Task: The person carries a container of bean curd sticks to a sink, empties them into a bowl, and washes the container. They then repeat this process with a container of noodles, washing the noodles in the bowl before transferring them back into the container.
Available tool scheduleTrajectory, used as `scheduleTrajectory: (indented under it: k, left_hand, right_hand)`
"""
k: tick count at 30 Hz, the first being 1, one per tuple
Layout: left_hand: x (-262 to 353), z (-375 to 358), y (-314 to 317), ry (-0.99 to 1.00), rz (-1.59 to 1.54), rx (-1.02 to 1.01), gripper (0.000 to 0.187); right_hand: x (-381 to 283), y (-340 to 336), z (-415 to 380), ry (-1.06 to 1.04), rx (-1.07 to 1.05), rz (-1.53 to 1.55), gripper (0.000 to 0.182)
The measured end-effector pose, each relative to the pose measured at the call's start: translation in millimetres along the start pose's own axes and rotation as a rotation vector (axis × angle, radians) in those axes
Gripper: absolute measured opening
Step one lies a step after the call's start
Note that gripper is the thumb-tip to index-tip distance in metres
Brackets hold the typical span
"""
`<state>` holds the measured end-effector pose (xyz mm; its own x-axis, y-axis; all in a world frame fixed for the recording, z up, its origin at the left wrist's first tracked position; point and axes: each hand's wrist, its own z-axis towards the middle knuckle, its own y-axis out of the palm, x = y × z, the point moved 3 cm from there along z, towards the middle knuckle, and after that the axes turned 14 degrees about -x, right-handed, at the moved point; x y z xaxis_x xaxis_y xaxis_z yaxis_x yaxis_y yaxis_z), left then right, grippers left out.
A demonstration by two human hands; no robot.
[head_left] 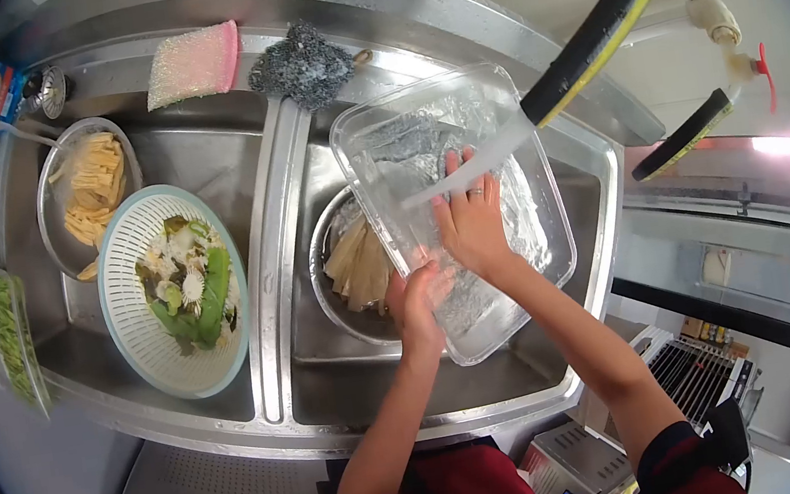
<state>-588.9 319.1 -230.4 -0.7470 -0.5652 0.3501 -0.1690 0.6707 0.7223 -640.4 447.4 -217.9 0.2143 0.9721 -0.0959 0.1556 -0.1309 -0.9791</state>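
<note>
**Rinsing a clear tray at the double sink**

Steel double sink (261, 225) fills the view. Right hand (470, 221) lies flat, fingers spread, inside the clear plastic tray (518, 118), under running water (475, 167). Left hand (414, 297) curls its grip over the tray's near rim, tilting it above a metal bowl (321, 257) of pale strips. Washing looks midway: the tray is wet, still under the stream. Left basin holds a colander (140, 333) of vegetables.

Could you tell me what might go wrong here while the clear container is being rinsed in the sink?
The clear container is tilted, with only the left hand gripping its edge; wet, it might slip onto the metal bowl of food beneath. Water running over the right hand may also splash into that bowl, or over the divider toward the colander.
</note>
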Motion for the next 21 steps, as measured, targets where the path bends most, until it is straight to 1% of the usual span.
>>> scheduleTrajectory:
  k: [1,2,3,5,6,7,9,10,12,13,15,17,19,20,21]
  left_hand:
    - [-0.9,-1.3,-1.1,-0.005,0.000,0.000,0.043]
    - [1.1,-3.4,-3.7,-0.036,0.005,-0.043,0.043]
    - [4.2,-3.0,-3.4,-0.059,0.011,-0.088,0.044]
    - [11.6,-2.8,-2.4,-0.064,0.030,-0.078,0.046]
    - [14.0,-2.4,-2.6,-0.069,0.032,-0.066,0.047]
    - [14.4,0.1,-4.0,-0.068,0.041,-0.064,0.047]
    - [9.2,1.8,-8.7,-0.086,0.002,-0.085,0.048]
    - [10.2,1.7,-11.9,-0.091,0.005,-0.077,0.048]
    - [20.4,7.5,-15.0,-0.104,0.020,-0.113,0.049]
    - [23.6,8.7,-12.5,-0.102,0.024,-0.110,0.049]
    - [28.1,7.2,-6.0,0.025,-0.001,-0.071,0.048]
    - [20.9,15.9,-15.2,0.001,-0.027,-0.116,0.046]
    - [20.4,15.9,-14.1,0.071,0.033,-0.074,0.045]
    - [19.5,13.1,-13.5,0.069,0.033,-0.072,0.045]
    - [19.0,9.6,-11.7,0.064,0.054,-0.072,0.045]
  right_hand:
    - [-3.0,-3.0,-2.9,-0.053,-0.043,0.019,0.052]
    - [3.3,-9.9,11.5,-0.010,-0.032,-0.028,0.054]
    - [9.2,-10.4,22.5,-0.010,-0.027,-0.023,0.054]
    - [16.7,-11.8,35.4,0.026,0.059,0.139,0.053]
    - [5.3,-9.6,28.9,0.124,0.081,0.068,0.051]
    - [-3.4,-7.3,32.2,0.126,0.083,0.076,0.051]
    - [-24.2,0.2,30.9,-0.089,0.040,0.098,0.050]
    - [-33.5,-1.2,31.5,-0.086,0.033,0.105,0.050]
    - [-51.7,-6.4,38.3,-0.163,0.020,-0.010,0.049]
    - [-54.2,-5.0,31.2,-0.164,0.022,-0.005,0.049]
    - [-60.0,6.7,-3.5,-0.334,-0.184,0.038,0.049]
    - [-50.0,11.3,-31.8,-0.315,-0.232,0.000,0.048]
    - [-35.5,14.1,-58.6,-0.266,-0.362,0.033,0.051]
    - [-28.9,17.3,-61.1,-0.265,-0.365,0.035,0.051]
    - [-13.6,21.3,-60.2,0.012,-0.289,0.172,0.054]
